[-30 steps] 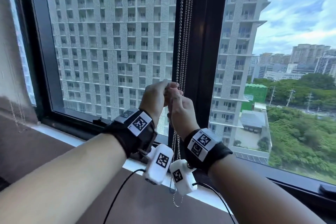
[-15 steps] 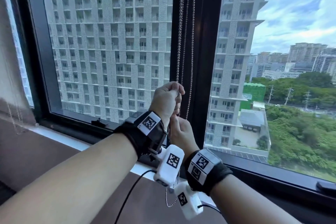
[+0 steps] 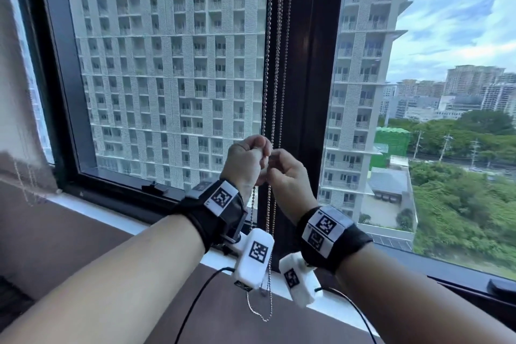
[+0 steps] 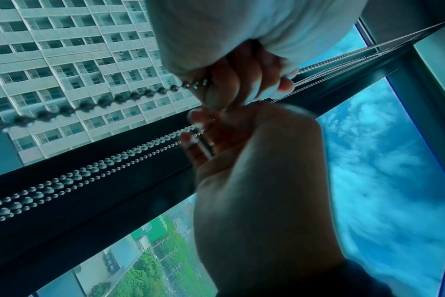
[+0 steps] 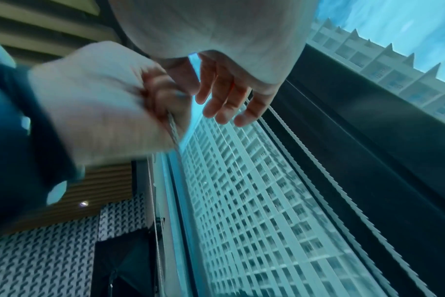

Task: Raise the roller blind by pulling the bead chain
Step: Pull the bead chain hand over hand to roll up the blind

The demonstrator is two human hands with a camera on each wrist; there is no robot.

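Several bead chains (image 3: 275,78) hang in front of the dark window mullion (image 3: 310,64), and their loop ends dangle below the wrists (image 3: 264,315). My left hand (image 3: 245,160) is a fist, gripping one strand at about sill-to-mid window height. In the left wrist view its fingers (image 4: 241,80) curl round that strand (image 4: 101,102). My right hand (image 3: 289,176) sits just below and right of it, by the other strands. Its fingers (image 5: 223,100) hang loosely bent and hold nothing, and its fingertips (image 4: 193,120) lie against the chains. The blind itself is out of the head view.
A white window sill (image 3: 117,218) runs below the dark frame. A sheer curtain (image 3: 19,120) hangs at the far left. A small latch (image 3: 155,187) sits on the lower frame and another fitting (image 3: 501,286) at the right. Camera cables trail from both wrists.
Half a second ago my right hand was low, below the left wrist; it has come back up beside the left hand with its fingers loosened. The left hand has kept its grip.
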